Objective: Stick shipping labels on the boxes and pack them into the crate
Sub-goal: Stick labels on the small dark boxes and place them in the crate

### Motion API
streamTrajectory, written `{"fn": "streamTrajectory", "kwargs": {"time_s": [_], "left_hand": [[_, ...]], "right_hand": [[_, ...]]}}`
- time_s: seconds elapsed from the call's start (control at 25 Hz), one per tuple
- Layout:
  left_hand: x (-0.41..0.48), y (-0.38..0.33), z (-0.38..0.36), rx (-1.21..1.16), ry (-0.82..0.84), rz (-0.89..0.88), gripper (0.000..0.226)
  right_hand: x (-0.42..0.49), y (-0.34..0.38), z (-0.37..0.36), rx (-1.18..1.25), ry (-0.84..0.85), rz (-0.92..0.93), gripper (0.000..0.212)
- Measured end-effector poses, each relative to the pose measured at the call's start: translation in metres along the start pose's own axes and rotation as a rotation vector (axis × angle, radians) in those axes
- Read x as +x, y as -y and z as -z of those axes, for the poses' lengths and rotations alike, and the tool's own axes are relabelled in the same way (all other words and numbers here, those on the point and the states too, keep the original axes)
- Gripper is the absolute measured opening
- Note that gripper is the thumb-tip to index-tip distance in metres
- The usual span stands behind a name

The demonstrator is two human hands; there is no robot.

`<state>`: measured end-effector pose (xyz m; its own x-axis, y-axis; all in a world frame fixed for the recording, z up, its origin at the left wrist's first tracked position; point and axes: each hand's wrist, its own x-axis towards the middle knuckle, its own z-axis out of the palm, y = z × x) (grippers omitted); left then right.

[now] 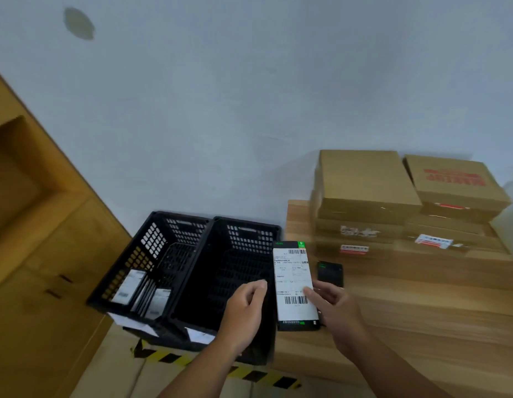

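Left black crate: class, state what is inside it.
Inside the left crate, at least two boxes with white labels are visible. Its near wall hides their lower ends, so the exact count is unclear.

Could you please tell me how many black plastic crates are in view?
2. The left crate holds labelled boxes; the right crate stands against it, beside the wooden table, partly behind the left hand. None seem hidden.
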<state>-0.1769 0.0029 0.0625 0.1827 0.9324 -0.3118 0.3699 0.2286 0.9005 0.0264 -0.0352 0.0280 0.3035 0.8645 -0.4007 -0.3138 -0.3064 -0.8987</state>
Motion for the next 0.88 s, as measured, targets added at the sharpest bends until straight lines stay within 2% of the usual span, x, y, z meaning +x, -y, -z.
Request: {"fn": "streamTrajectory", "kwargs": {"time_s": [0.16,0.28,0.48,0.64,0.88], "left_hand": [[0.001,0.043,0.097,0.007,-0.014,0.041,0.025],[0.006,0.084,0.199,0.022,0.003,0.077,0.022],[0.011,0.143,0.351,0.012,-0.020,0.145,0.031],[0.035,0.175,0.421,0.038,-0.086,0.156,0.026],[0.116,0.212,0.479,0.079,-0.121,0.169,0.026]], "right_hand": [[0.014,-0.027,-0.091,-0.068,0.013,-0.044,0.030],[0.024,-0.058,-0.183,-0.140,-0.009,-0.051,0.032],[0.029,-0.099,-0.318,-0.240,-0.054,-0.082,0.029],[0.048,-0.126,-0.391,-0.293,-0.076,-0.134,0.029],[0.126,-0.184,-0.464,-0.361,-0.099,-0.200,0.032]]}}
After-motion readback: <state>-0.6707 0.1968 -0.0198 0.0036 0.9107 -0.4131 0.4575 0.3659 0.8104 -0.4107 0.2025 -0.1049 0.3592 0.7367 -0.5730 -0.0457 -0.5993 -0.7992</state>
